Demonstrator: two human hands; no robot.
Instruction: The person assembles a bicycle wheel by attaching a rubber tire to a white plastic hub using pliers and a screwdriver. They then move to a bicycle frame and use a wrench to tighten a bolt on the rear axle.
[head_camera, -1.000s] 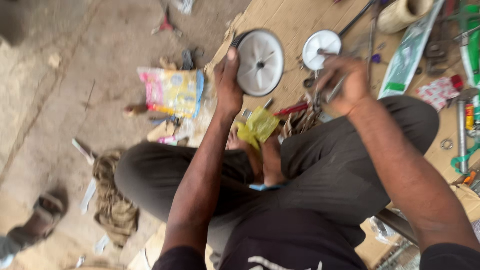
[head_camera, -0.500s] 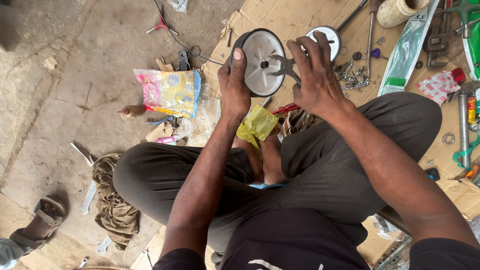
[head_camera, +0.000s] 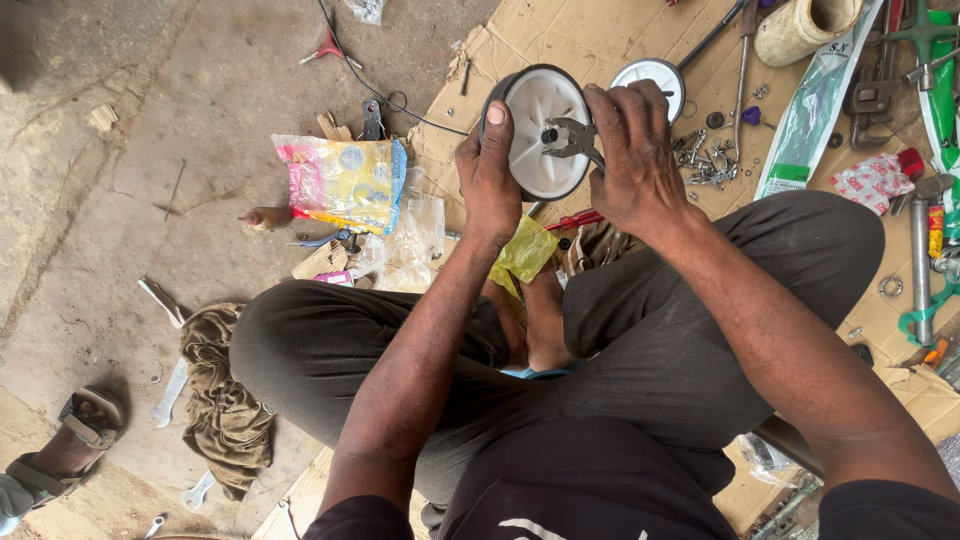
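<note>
I sit cross-legged on cardboard. My left hand (head_camera: 488, 175) grips the black rim of a small white wheel (head_camera: 535, 105), holding it upright in front of me. My right hand (head_camera: 630, 155) holds a pair of pliers (head_camera: 572, 137) whose jaws are at the wheel's centre hub. A second white wheel (head_camera: 655, 75) lies flat on the cardboard just behind my right hand. A pile of small nuts and bolts (head_camera: 705, 165) sits to the right of that hand.
A yellow plastic bag (head_camera: 345, 180) and clear wrappers lie left of my knee. A red-handled screwdriver (head_camera: 572, 220) and a yellow rag lie by my feet. Wrenches and tools (head_camera: 920, 250) lie at the right. Another person's sandalled foot (head_camera: 75, 440) is at bottom left beside an olive cloth (head_camera: 225, 400).
My right hand left the metal parts on the cardboard and came onto the wheel with the pliers. My left hand has kept hold of the wheel, now nearer to me.
</note>
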